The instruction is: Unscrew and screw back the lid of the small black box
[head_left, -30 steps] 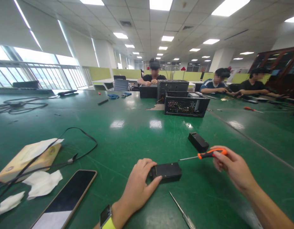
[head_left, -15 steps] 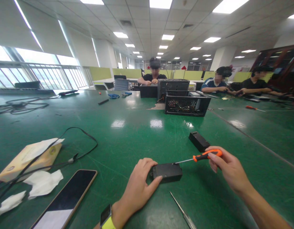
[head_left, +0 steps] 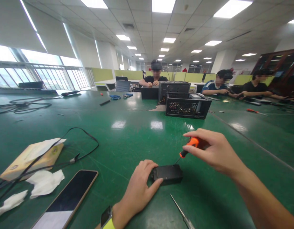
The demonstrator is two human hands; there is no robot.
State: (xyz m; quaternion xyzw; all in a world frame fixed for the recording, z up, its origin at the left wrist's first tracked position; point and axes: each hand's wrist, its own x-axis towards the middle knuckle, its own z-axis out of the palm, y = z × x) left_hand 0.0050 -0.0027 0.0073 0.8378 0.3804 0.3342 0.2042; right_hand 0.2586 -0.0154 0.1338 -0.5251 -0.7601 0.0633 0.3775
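Note:
A small black box [head_left: 168, 173] lies flat on the green table [head_left: 128, 140] in front of me. My left hand [head_left: 137, 189] grips its left end, thumb on the near side and fingers on top. My right hand [head_left: 215, 151] is closed around the orange handle of a screwdriver [head_left: 188, 147]. The screwdriver slants down to the left and its tip meets the box's top right corner. A smartwatch with a yellow band [head_left: 106, 218] sits on my left wrist.
A phone [head_left: 66, 198], crumpled white tissues [head_left: 43, 181], a brown booklet [head_left: 30, 157] and a black cable [head_left: 82, 143] lie at the left. A thin metal tool [head_left: 182, 213] rests near the front edge. Open computer cases [head_left: 185, 103] stand mid-table. Three people sit at the far side.
My right hand swung the screwdriver from lying level at the right to a steep slant, moved left, and brought the tip down onto the black box. My left hand stayed on the box.

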